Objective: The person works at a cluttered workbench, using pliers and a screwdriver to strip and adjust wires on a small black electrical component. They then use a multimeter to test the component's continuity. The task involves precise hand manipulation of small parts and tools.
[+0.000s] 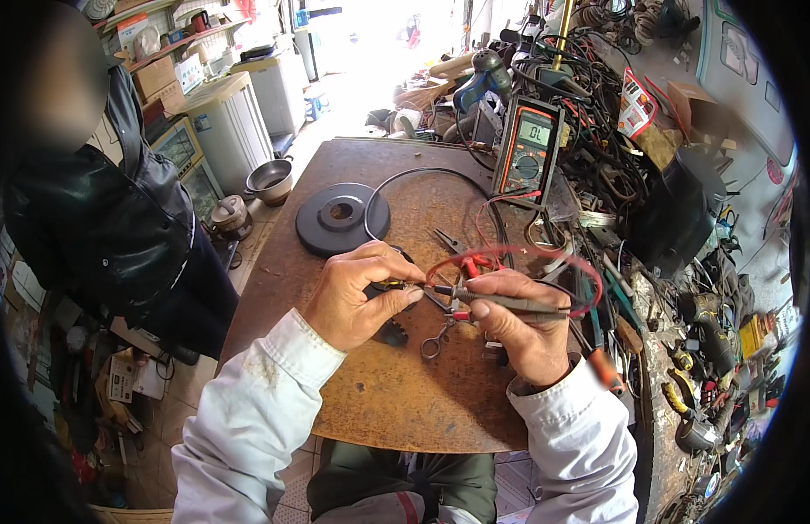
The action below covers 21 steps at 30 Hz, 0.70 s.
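Observation:
My left hand (360,293) is closed, its thumb and forefinger pinching a small dark part with a bit of yellow (389,285); the fingers cover most of it. My right hand (525,330) is wrapped round a dark multimeter test probe (510,302), whose tip points left and meets or nearly meets the small part. A blurred red test lead (588,275) loops beside it. Behind my hands stands an orange-and-black multimeter (527,153) with its display lit. On the table to the left rests a round black base (322,229) with a central hole.
Needle-nose pliers (447,240) and a scissor-handled tool (431,348) lie on the worn wooden table (370,402). A black cable (440,169) arcs across it. Piled tools and wires crowd the right side, near an orange-handled tool (607,373). A person in a black jacket (108,218) stands left.

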{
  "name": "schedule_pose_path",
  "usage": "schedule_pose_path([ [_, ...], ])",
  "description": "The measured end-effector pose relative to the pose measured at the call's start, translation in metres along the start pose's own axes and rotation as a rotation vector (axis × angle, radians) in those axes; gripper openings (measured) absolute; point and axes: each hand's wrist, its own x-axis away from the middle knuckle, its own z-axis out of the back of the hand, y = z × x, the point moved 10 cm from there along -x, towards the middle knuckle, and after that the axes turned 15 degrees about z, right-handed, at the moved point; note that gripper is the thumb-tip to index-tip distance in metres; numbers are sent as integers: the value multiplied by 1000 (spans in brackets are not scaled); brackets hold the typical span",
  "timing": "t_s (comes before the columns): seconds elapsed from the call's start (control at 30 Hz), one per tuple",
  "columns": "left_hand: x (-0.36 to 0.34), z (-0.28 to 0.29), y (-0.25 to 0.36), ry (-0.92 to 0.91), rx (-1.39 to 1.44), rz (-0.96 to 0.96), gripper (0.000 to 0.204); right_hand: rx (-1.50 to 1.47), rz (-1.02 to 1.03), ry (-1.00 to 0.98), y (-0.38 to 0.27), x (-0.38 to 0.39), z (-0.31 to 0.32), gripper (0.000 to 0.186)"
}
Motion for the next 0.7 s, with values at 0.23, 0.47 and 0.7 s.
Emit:
schedule_pose_path([
  [0.23,0,-1,8,27,-39,-15,14,-57,-240,155,21,19,8,23],
  [0.47,3,-3,7,46,-57,-53,13,-89,-284,112,20,16,4,23],
  [0.7,5,-1,19,110,-67,-92,18,-270,-415,318,37,28,4,20],
])
